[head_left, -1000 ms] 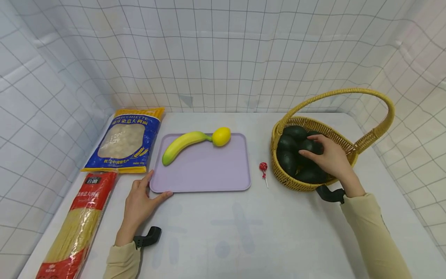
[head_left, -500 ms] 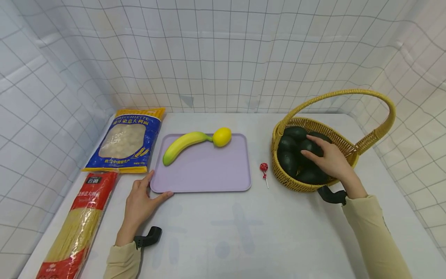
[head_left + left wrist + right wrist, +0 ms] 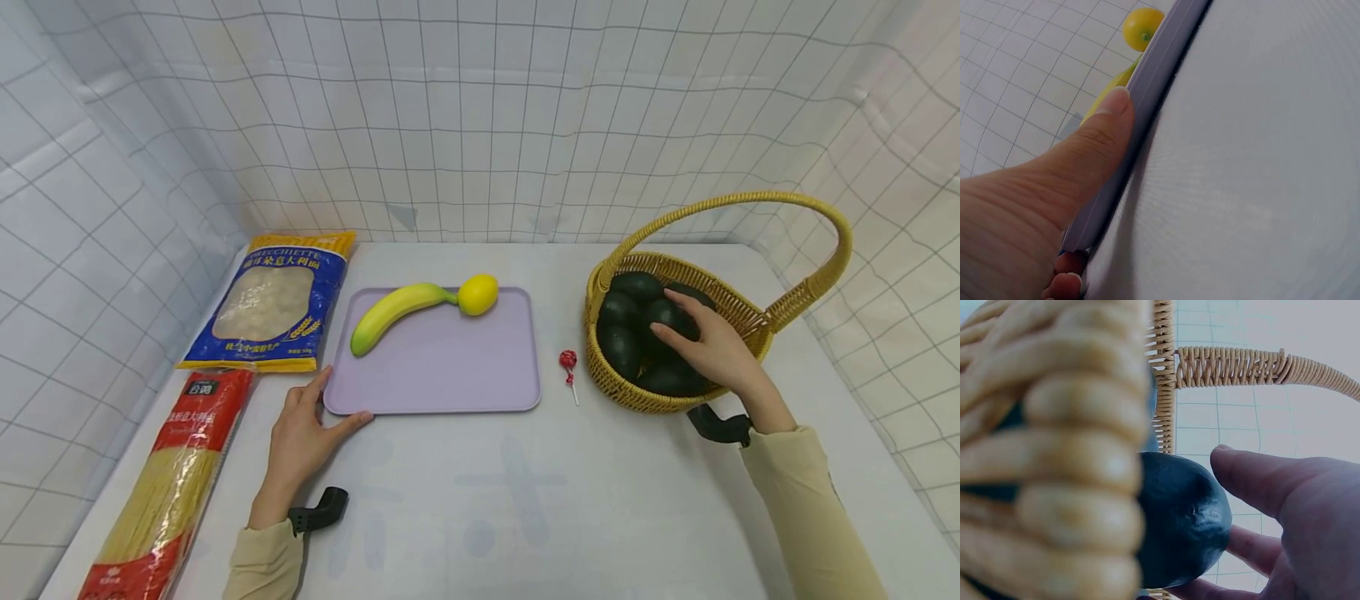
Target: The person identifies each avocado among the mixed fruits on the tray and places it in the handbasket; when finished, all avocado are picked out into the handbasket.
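A dark green avocado [image 3: 670, 318] lies among several others in a yellow wicker basket [image 3: 630, 398] on the right. My right hand [image 3: 716, 346] holds it, the thumb on one side and fingers on the other. In the right wrist view fingers reach behind the avocado [image 3: 1179, 519], and the thumb tip is close to its upper edge. My left hand [image 3: 303, 429] holds the front left corner of a lilac tray [image 3: 450, 375]. Its thumb [image 3: 1107, 134] lies along the front rim, with fingertips by the corner. On the tray are a banana [image 3: 393, 312] and a lemon [image 3: 477, 295].
A red lollipop [image 3: 568, 367] lies between tray and basket. To the left are a blue bag of orecchiette pasta [image 3: 266, 300] and a red bag of long pasta [image 3: 176, 475]. The basket's tall handle [image 3: 750, 198] arches above it. Grid-patterned white cloth surrounds the table.
My right hand has shifted slightly to the right and toward me at the avocado. The left hand and the tray keep their places.
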`<control>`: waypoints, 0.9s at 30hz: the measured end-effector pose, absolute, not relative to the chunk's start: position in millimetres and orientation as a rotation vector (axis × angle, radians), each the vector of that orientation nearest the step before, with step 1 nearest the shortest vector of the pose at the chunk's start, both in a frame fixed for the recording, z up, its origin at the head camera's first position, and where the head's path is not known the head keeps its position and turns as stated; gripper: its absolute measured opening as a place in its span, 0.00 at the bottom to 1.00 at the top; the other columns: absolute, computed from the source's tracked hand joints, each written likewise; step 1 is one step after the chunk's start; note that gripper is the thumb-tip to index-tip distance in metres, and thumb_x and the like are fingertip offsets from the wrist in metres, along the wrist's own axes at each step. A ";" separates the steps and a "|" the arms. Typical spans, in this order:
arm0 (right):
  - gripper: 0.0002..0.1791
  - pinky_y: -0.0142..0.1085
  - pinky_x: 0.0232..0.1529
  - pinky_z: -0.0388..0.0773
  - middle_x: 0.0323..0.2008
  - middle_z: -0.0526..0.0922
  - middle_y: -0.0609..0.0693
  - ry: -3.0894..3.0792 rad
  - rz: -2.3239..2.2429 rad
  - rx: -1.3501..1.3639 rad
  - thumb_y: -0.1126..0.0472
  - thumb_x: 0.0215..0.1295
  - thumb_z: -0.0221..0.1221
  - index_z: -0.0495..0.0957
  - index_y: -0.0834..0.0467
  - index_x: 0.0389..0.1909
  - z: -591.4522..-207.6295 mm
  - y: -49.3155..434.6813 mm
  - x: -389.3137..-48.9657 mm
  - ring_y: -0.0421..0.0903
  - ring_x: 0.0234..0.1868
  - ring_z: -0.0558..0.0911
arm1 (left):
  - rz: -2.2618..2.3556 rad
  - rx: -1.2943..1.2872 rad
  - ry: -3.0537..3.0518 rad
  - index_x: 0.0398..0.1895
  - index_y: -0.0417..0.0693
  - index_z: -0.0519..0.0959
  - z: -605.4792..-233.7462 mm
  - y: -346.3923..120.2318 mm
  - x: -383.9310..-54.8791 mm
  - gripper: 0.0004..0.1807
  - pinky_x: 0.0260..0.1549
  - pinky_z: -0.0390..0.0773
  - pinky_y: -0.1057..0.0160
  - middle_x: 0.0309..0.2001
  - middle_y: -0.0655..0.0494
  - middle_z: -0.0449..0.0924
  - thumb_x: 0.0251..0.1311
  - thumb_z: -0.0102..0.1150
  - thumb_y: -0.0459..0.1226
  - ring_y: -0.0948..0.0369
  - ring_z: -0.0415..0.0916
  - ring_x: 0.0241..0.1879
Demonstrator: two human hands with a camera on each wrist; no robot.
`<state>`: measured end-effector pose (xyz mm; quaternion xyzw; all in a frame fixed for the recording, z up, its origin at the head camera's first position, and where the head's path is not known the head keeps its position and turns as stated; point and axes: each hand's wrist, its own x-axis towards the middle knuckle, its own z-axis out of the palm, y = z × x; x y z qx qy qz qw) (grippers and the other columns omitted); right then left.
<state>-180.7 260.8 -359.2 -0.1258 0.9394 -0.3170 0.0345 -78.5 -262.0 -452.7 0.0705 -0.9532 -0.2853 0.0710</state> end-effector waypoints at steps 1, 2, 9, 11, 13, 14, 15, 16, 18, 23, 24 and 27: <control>0.39 0.64 0.56 0.55 0.67 0.57 0.68 2.890 -0.980 -0.385 0.43 0.68 0.53 0.53 0.58 0.72 -359.5 261.1 -180.2 0.68 0.64 0.58 | -0.857 0.211 -2.867 0.70 0.38 0.59 -452.8 -262.0 -78.6 0.53 0.25 0.58 0.59 0.36 0.45 0.60 0.46 0.70 0.56 0.53 0.60 0.30; 0.39 0.63 0.56 0.55 0.66 0.58 0.68 2.891 -0.985 -0.383 0.43 0.68 0.53 0.53 0.58 0.73 -359.7 261.5 -179.7 0.68 0.64 0.59 | -0.857 0.211 -2.867 0.70 0.38 0.59 -452.8 -262.0 -78.7 0.53 0.25 0.58 0.59 0.36 0.45 0.60 0.46 0.70 0.56 0.53 0.60 0.30; 0.38 0.62 0.52 0.60 0.63 0.61 0.69 2.912 -1.023 -0.403 0.46 0.68 0.54 0.54 0.59 0.72 -359.4 262.5 -174.7 0.68 0.59 0.64 | -0.858 0.204 -2.865 0.69 0.37 0.59 -452.5 -261.9 -78.7 0.53 0.25 0.58 0.59 0.36 0.45 0.60 0.46 0.71 0.55 0.53 0.60 0.30; 0.37 0.62 0.52 0.61 0.63 0.62 0.69 2.934 -1.031 -0.413 0.47 0.68 0.55 0.55 0.61 0.71 -359.0 262.8 -173.4 0.68 0.58 0.65 | -0.858 0.201 -2.865 0.69 0.37 0.59 -451.9 -262.0 -78.8 0.52 0.25 0.58 0.59 0.36 0.45 0.60 0.46 0.71 0.55 0.54 0.60 0.29; 0.37 0.62 0.51 0.62 0.62 0.63 0.70 2.958 -1.049 -0.423 0.48 0.68 0.56 0.57 0.62 0.70 -358.5 263.3 -172.2 0.69 0.57 0.66 | -0.861 0.197 -2.865 0.69 0.37 0.59 -450.9 -262.1 -78.6 0.52 0.24 0.58 0.59 0.36 0.45 0.60 0.46 0.70 0.56 0.53 0.60 0.29; 0.36 0.62 0.52 0.61 0.61 0.64 0.69 2.970 -1.062 -0.431 0.49 0.68 0.56 0.58 0.63 0.70 -358.1 263.6 -171.7 0.69 0.57 0.66 | -0.861 0.197 -2.866 0.69 0.37 0.59 -450.5 -262.1 -78.5 0.52 0.24 0.58 0.59 0.36 0.45 0.60 0.47 0.70 0.56 0.54 0.60 0.29; 0.35 0.61 0.52 0.61 0.61 0.64 0.69 2.981 -1.077 -0.439 0.50 0.68 0.56 0.58 0.64 0.69 -357.7 264.1 -171.2 0.68 0.57 0.66 | -0.861 0.196 -2.866 0.69 0.37 0.59 -450.3 -262.0 -78.5 0.52 0.24 0.58 0.59 0.36 0.45 0.60 0.47 0.70 0.55 0.54 0.60 0.29; 0.35 0.61 0.52 0.61 0.60 0.65 0.69 2.991 -1.091 -0.442 0.51 0.68 0.57 0.59 0.64 0.69 -357.0 264.5 -170.5 0.68 0.56 0.67 | -0.862 0.195 -2.867 0.69 0.37 0.59 -450.2 -261.8 -78.5 0.52 0.24 0.58 0.59 0.36 0.45 0.60 0.47 0.70 0.56 0.53 0.60 0.29; 0.33 0.61 0.51 0.61 0.59 0.66 0.69 3.010 -1.131 -0.465 0.53 0.67 0.57 0.61 0.64 0.68 -355.7 264.3 -169.8 0.67 0.56 0.67 | -0.863 0.196 -2.867 0.70 0.37 0.59 -449.9 -261.8 -78.6 0.52 0.25 0.58 0.59 0.36 0.45 0.60 0.47 0.70 0.56 0.53 0.60 0.30; 0.28 0.59 0.49 0.62 0.59 0.69 0.63 3.063 -1.207 -0.558 0.57 0.67 0.58 0.66 0.61 0.66 -352.8 259.7 -165.9 0.63 0.57 0.67 | -0.873 0.210 -2.879 0.71 0.38 0.57 -447.9 -262.5 -79.5 0.53 0.26 0.58 0.58 0.37 0.44 0.59 0.48 0.68 0.57 0.53 0.59 0.31; 0.27 0.58 0.50 0.62 0.60 0.69 0.62 3.071 -1.218 -0.595 0.58 0.67 0.58 0.66 0.60 0.65 -352.6 258.5 -165.0 0.62 0.58 0.67 | -0.879 0.216 -2.886 0.71 0.39 0.57 -446.8 -262.6 -79.5 0.53 0.26 0.58 0.58 0.38 0.43 0.59 0.48 0.68 0.58 0.52 0.59 0.31; 0.26 0.57 0.54 0.61 0.61 0.69 0.56 3.077 -1.237 -0.744 0.62 0.65 0.60 0.69 0.57 0.64 -352.2 253.7 -162.0 0.57 0.61 0.65 | -0.902 0.250 -2.910 0.72 0.40 0.54 -441.7 -262.8 -78.5 0.55 0.28 0.61 0.55 0.45 0.38 0.58 0.48 0.67 0.59 0.49 0.61 0.35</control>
